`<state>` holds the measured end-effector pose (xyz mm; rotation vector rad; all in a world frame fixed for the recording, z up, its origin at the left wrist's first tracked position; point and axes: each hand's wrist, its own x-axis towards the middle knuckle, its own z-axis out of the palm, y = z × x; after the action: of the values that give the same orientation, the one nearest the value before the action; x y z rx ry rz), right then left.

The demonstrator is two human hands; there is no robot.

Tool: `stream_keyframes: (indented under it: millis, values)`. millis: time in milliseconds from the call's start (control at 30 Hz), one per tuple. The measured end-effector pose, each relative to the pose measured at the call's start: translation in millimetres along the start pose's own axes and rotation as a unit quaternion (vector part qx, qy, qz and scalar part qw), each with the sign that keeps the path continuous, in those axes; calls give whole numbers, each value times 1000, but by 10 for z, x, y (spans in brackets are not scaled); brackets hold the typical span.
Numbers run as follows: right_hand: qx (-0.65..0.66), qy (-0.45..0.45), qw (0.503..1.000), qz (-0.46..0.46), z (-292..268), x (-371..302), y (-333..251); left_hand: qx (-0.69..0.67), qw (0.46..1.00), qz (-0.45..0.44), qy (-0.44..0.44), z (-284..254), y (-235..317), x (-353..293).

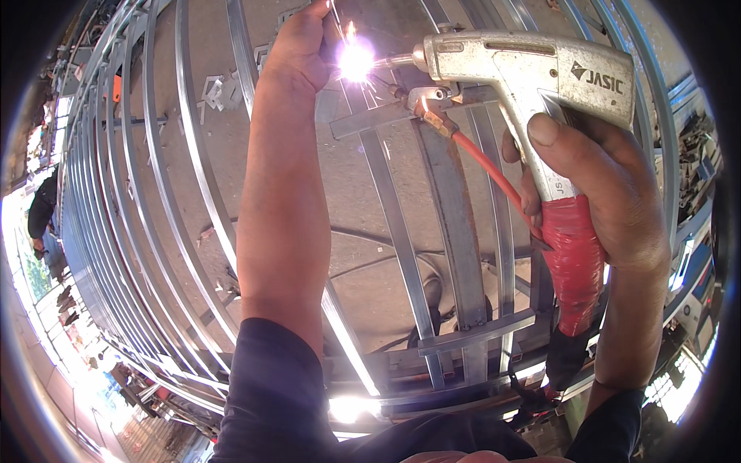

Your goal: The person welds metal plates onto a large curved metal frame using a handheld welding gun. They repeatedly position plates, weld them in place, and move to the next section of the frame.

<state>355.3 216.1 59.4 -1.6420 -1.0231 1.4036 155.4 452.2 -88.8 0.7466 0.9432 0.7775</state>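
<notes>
My right hand (606,174) is wrapped round the grip of a welding gun (494,65), a worn silver body with red tape round the lower handle. Its nozzle points left into a glaring white-violet welding arc (356,60), with sparks flying off. Close by on the arc's left, my left hand (299,50) reaches up with its fingers curled. A thin bright strip shows at the fingertips, but glare and the frame's edge hide what they grip. Under the nozzle is a metal clamp-like fitting (431,94), with a red cable (490,171) running down from it.
Long metal tubes (193,131) form a barred frame across the left and middle. A short crosspiece (478,332) lies over the near bars. Scrap pieces (222,91) and a dark cable (378,238) lie on the floor. Another person (45,204) shows at far left.
</notes>
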Motion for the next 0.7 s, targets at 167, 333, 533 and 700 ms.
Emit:
stream_keyframes:
  millis: [167, 333, 533, 700]
  values:
    - [1, 19, 998, 57, 18, -90, -141, -5, 1000, -2, -6, 25, 0, -11]
    - [-27, 170, 983, -61, 95, -331, -447, -31, 1000, 1, 7, -78, -57, 48]
    - [54, 136, 977, -153, 153, -454, -1237, 2, 996, -36, 76, -11, 27, -103]
    - [-12, 216, 974, -73, 239, -48, -1300, 76, 991, -31, 101, 30, -65, 12]
